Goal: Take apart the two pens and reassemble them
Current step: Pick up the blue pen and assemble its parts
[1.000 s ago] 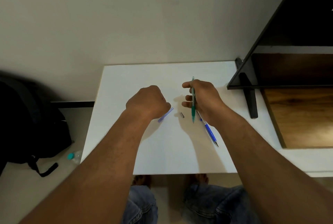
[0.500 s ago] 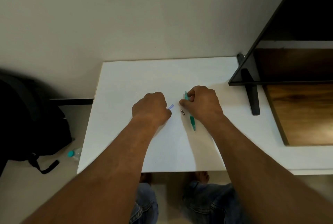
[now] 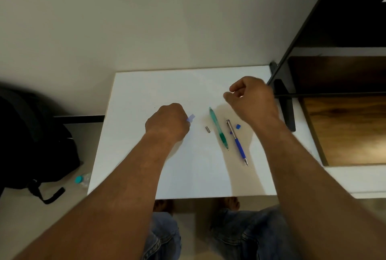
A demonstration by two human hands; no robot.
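Note:
A green pen (image 3: pixel 218 128) lies on the white table (image 3: pixel 146 92), tip toward me. Right of it lies a blue pen (image 3: pixel 237 142), partly taken apart, its metal tube bare at the far end. Two small blue parts (image 3: pixel 238 126) lie beside that tube. A short metal sleeve (image 3: pixel 207 129) rests left of the green pen. My left hand (image 3: pixel 168 122) grips a pale blue barrel piece (image 3: pixel 191 117), whose end pokes out past the fingers. My right hand (image 3: pixel 251 98) hovers above the table beyond the pens, fingers curled, holding nothing I can see.
A dark shelf unit (image 3: pixel 338 36) with a black bracket (image 3: pixel 289 109) stands at the table's right edge. A black backpack (image 3: pixel 31 142) and a teal-capped bottle (image 3: pixel 80 180) lie on the floor at the left. My knees show below the table's near edge.
My right hand has let go of the green pen, which now lies on the table, and has lifted away to the far right. The blue pen is uncovered. My left hand barely moved.

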